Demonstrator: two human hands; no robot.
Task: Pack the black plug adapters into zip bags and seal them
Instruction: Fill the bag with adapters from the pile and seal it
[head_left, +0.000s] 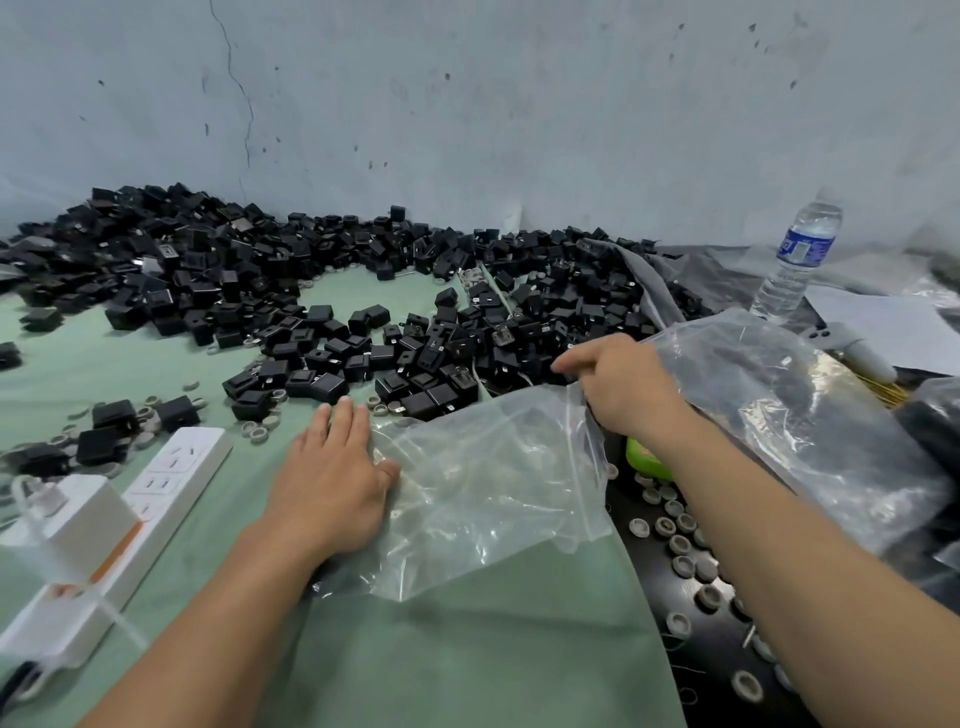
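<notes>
1. Both forearms reach in from the near edge over the green-covered tabletop (467, 649), which carries everything.
2. Across the far half, up to the wall, spreads a heap of black plug adapters (363, 312). They are small boxy blocks, some showing metal prongs, lying every way up. The nearest of them sit just beyond the far edge of the zip bag, straight ahead of both hands.
3. That zip bag (488, 488) is clear and crinkled. It lies mostly flat between the hands and looks empty. Its zip strip runs along the right side, from far to near, so the mouth faces sideways rather than toward the heap.
4. On the bag's left edge the left hand (332, 478) lies flat, its fingers (337, 421) straight, pressing down and gripping nothing. It is the hand nearer the loose adapters.
5. At the far end of the zip strip, the right hand (618, 384) pinches the plastic with curled fingers (576, 361), raising that corner a little.
6. By the look of it, the mouth must be parted before any adapter goes in.
</notes>
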